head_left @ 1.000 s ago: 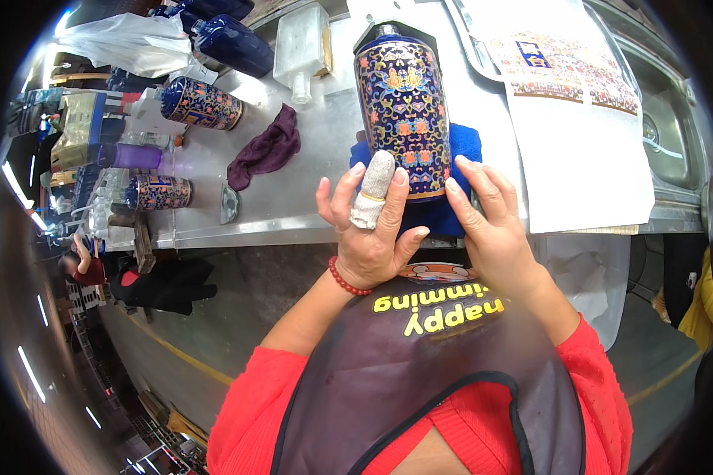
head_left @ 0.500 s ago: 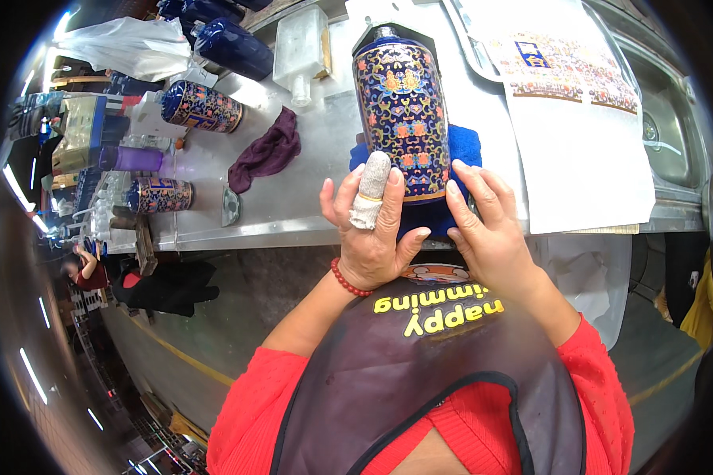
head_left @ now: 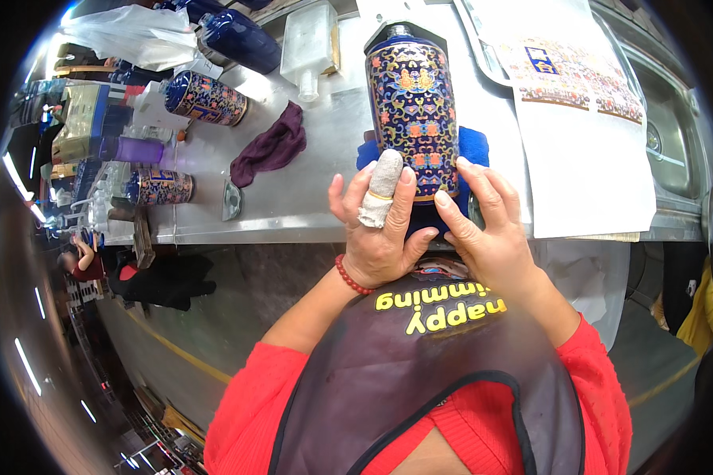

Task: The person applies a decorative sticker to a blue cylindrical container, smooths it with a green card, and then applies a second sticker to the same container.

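A dark blue bottle [head_left: 413, 111] with a colourful floral pattern lies on its side, its neck pointing away from me and its base toward me. Beneath it is a bright blue cloth [head_left: 474, 146]. My left hand [head_left: 376, 237] is at the bottle's lower left, fingers stretched and apart; one finger wears a grey-white cloth wrap [head_left: 385, 178] held by a yellow band. At the lower right, my right hand [head_left: 495, 229] has its fingers spread, with fingertips against the bottle's side and lower edge. Contact on the underside is hidden.
White sheets with patterned decals [head_left: 578, 87] lie right of the bottle, beside a metal sink [head_left: 665, 127]. To the left are a crumpled purple cloth [head_left: 269, 148], a clear empty bottle [head_left: 309, 43], patterned bottles [head_left: 206, 99] and plain blue bottles [head_left: 242, 39]. The metal table's edge [head_left: 293, 229] runs before me.
My right fingers have shifted left, a fingertip now on the bottle's lower edge. The left hand remains by the bottle's lower left. The whole view has moved slightly.
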Demonstrator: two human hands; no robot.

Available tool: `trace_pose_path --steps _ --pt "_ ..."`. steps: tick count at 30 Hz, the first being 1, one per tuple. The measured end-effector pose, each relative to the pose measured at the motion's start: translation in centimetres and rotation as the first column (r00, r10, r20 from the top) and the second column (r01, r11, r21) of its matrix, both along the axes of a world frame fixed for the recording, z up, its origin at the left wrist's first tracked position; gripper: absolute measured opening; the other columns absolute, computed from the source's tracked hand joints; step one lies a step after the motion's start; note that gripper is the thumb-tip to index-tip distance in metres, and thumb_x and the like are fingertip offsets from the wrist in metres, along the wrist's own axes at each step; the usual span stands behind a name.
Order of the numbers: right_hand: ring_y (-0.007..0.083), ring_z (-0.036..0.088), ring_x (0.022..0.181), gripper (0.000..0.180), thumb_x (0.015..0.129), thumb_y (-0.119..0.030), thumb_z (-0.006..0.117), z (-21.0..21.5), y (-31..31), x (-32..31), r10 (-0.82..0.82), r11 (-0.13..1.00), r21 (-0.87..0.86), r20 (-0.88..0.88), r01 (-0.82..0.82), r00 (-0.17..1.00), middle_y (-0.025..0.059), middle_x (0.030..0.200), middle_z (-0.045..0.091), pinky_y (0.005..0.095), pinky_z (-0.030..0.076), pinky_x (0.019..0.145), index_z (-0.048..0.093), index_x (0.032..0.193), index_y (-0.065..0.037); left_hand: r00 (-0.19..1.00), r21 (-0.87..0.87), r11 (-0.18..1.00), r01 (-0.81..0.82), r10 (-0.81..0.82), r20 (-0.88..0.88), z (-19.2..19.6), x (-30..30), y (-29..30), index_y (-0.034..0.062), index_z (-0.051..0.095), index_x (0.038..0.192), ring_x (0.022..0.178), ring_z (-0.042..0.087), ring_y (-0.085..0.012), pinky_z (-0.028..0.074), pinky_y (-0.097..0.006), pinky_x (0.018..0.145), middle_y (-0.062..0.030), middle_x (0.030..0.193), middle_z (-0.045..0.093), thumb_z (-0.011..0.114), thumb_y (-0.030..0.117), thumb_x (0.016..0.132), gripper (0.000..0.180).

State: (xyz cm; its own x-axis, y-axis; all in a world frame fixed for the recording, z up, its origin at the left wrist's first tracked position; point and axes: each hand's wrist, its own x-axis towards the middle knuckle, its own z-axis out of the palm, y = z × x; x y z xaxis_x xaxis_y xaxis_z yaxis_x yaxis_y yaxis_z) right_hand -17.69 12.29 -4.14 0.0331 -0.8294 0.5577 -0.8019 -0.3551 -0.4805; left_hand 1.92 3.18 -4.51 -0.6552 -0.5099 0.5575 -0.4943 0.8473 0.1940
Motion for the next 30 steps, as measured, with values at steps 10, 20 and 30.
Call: trace_pose_path --steps 10,20,30 --pt "0.0384 0.05 0.13 0.062 0.072 -0.007 0.079 0.09 -0.56 -0.34 -0.003 1.0 -0.005 0.009 0.003 1.0 0.0183 0.149 0.05 0.0482 0.045 0.106 0.068 0.133 -0.016 1.0 -0.035 0.999 -0.005 0.004 -0.03 -0.34 0.27 0.33 0.0102 0.059 0.144 0.136 0.04 -0.0336 0.012 -0.059 0.118 -0.0168 0.148 0.053 0.055 0.051 0.1 0.061" --pt "0.0384 0.051 0.128 0.055 0.075 -0.011 0.078 0.0 -0.75 -0.38 0.004 1.0 -0.023 -0.004 -0.004 1.0 0.0196 0.148 0.051 0.0479 0.045 0.106 0.071 0.128 -0.018 1.0 -0.038 0.999 0.001 -0.002 -0.026 -0.42 0.23 0.34 0.0132 0.061 0.143 0.137 0.04 -0.0317 0.011 -0.058 0.119 -0.0141 0.143 0.057 0.06 0.049 0.098 0.057" --pt "0.042 0.05 0.128 0.055 0.079 -0.008 0.076 0.68 -0.74 -0.99 0.02 1.0 0.011 0.043 -0.021 0.999 0.0228 0.147 0.051 0.0501 0.045 0.106 0.066 0.133 -0.011 0.996 -0.063 0.997 0.036 -0.041 -0.078 -0.94 0.81 0.18 0.009 0.059 0.143 0.135 0.042 -0.0354 0.013 -0.061 0.118 -0.0206 0.143 0.054 0.05 0.056 0.102 0.063"
